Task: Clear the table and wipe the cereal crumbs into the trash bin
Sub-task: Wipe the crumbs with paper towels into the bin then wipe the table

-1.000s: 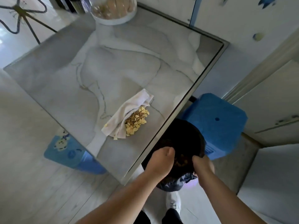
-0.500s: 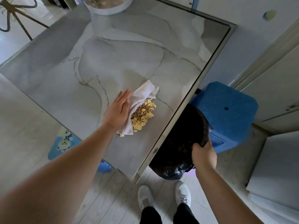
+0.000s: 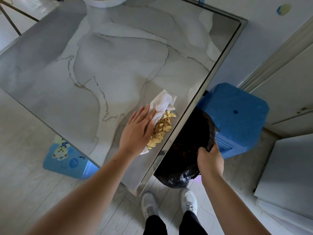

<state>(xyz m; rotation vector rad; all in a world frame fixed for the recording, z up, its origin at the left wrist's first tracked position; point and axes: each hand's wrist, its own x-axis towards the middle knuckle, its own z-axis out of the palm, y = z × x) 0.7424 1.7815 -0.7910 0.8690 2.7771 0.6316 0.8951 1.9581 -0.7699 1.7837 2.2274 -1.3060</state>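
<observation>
A white cloth (image 3: 163,103) lies on the marble table (image 3: 110,65) close to its right edge. A pile of yellow cereal crumbs (image 3: 160,128) sits against the cloth's right side. My left hand (image 3: 138,131) lies flat on the cloth with straight fingers, left of the crumbs. Just below the table edge stands a trash bin (image 3: 188,145) lined with a black bag. My right hand (image 3: 210,158) grips the bin's near rim and bag.
A blue stool (image 3: 237,116) stands right of the bin. Another blue stool (image 3: 67,158) with cartoon print shows under the table's left side. A white bowl (image 3: 105,1) sits at the table's far edge. White cabinets line the right. My shoes are below the table corner.
My left hand left the bin, reached onto the cloth and pushed cloth and crumbs closer to the table's right edge. My right hand kept hold of the bin rim.
</observation>
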